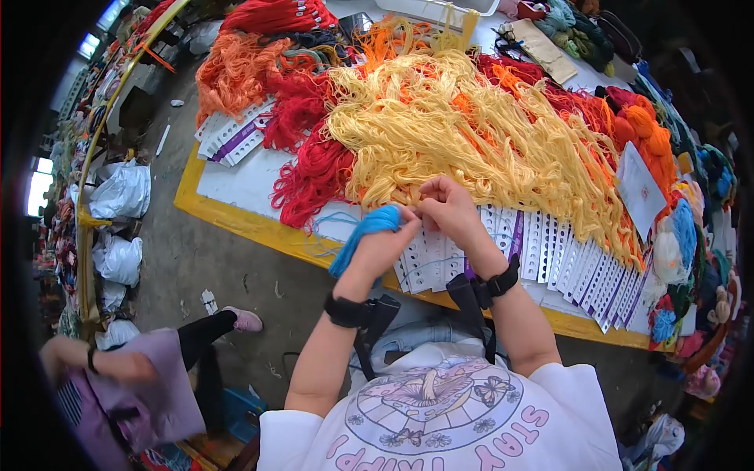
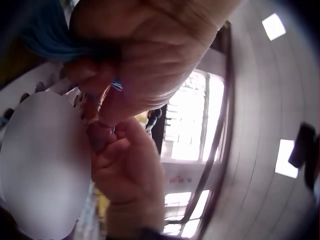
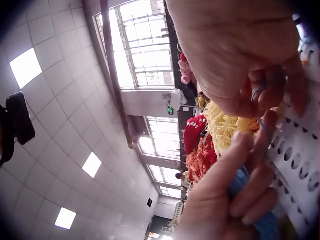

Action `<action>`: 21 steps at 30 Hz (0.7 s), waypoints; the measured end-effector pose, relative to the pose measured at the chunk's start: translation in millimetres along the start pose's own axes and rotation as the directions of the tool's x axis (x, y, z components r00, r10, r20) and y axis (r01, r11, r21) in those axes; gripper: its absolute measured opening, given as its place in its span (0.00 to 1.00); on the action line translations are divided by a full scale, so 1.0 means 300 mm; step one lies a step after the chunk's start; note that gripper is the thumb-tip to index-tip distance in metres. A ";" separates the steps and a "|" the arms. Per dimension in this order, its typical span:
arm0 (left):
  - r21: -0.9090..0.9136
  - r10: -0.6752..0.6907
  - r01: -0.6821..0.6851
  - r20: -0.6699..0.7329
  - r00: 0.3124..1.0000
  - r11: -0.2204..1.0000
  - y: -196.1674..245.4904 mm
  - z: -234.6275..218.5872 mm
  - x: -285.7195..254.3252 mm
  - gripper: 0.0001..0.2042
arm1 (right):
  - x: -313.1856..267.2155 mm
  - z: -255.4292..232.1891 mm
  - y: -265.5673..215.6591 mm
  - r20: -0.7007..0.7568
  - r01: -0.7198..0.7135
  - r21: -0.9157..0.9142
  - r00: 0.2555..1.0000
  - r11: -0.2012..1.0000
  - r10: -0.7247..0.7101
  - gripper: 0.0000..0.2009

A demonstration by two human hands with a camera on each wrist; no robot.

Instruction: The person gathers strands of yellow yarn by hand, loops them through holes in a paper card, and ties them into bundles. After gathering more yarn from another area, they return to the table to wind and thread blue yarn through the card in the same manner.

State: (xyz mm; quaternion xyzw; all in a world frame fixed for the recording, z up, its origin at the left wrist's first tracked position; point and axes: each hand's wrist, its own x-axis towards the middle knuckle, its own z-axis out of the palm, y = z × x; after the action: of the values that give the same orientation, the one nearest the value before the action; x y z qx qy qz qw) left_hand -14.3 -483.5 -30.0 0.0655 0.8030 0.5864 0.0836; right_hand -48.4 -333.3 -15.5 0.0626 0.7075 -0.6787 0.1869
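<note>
In the head view, a bright blue skein of thread (image 1: 366,233) lies over my left hand (image 1: 386,247) and hangs down beside the wrist. The left fingers hold the skein, and its blue bundle (image 3: 241,181) shows inside the curled fingers in the right wrist view. My right hand (image 1: 455,213) meets the left fingertips just in front of the yellow thread pile (image 1: 440,125). A thin blue strand (image 3: 263,90) loops round the right fingers, which pinch it and run it toward the left hand. Below both hands lie white cards with punched holes (image 1: 428,263).
Red skeins (image 1: 314,184) and orange skeins (image 1: 239,71) flank the yellow pile. The table has a yellow edge (image 1: 236,229). More punched cards (image 1: 581,275) line its front right, near a white paper sheet (image 1: 638,192). At lower left is another person (image 1: 149,385). White bags (image 1: 119,192) stand left.
</note>
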 end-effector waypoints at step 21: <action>-0.744 -0.141 0.153 0.080 0.987 0.650 0.212 -0.209 -0.093 0.30 | -0.146 0.194 -0.179 0.260 0.088 0.184 0.956 0.979 -0.135 0.08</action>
State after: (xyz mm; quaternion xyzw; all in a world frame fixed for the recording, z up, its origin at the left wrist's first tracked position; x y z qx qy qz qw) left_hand 0.1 -528.3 50.8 -0.0355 0.4935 0.8548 0.1563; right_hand -15.9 -387.2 49.4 -0.0551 0.6170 -0.7484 0.2371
